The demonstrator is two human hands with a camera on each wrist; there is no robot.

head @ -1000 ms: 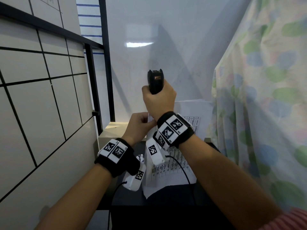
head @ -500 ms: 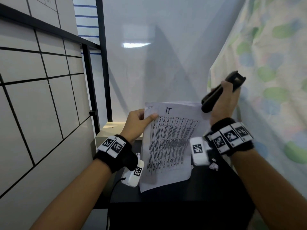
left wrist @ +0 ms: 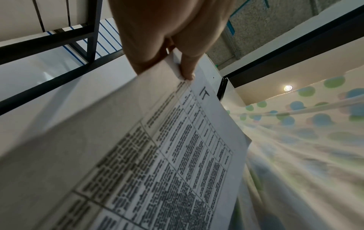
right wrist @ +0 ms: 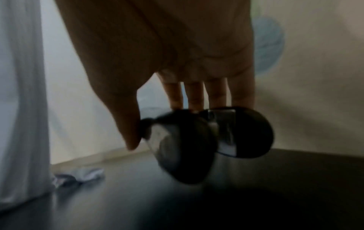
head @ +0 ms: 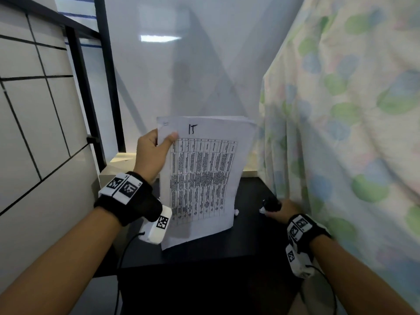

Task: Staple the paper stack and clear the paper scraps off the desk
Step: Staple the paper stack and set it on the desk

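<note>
- One paper stack (head: pixel 202 178) held upright over the black desk (head: pixel 204 251), lower edge down at the desktop; printed table on the front sheet, handwritten mark at its top.
- Pinched at its 11 o'clock corner by the left hand (head: pixel 151 153): thumb on the front sheet, fingers behind. Seen from below in the left wrist view, thumb tip (left wrist: pixel 188 73) pressed on the sheet edge of the paper stack (left wrist: pixel 157 155); fingers behind hidden there.
- Two small paper scraps on the desk in the head view: one (head: pixel 236 212) just beside the stack's 4 o'clock corner, another (head: pixel 262 209) touching or just beside the stapler, at its 9 o'clock.
- Only one scrap (right wrist: pixel 82 174) shown in the right wrist view, crumpled, lying on the dark desk (right wrist: pixel 256 194) at 8 o'clock from the stapler, next to the hanging white sheets.
- Black stapler (head: pixel 271 203) low at 3 o'clock of the stack, well apart from it, near the curtain; mostly covered by the right hand (head: pixel 284 211) in the head view.
- Clearer in the right wrist view: right hand (right wrist: pixel 167 62) holding the stapler (right wrist: pixel 206 140) from above, thumb on one side, fingers (right wrist: pixel 195 96) on the other, a narrow closed hold; blurred, so cannot tell whether the stapler touches the desk.
- Pastel floral curtain (head: pixel 341 133) along the 3 o'clock side; black-lined white panels (head: pixel 34 110) at 9 o'clock; pale wall (head: pixel 181 64) at 12 o'clock.
- Ceiling lamp (left wrist: pixel 288 88) shown only by the left wrist view.
</note>
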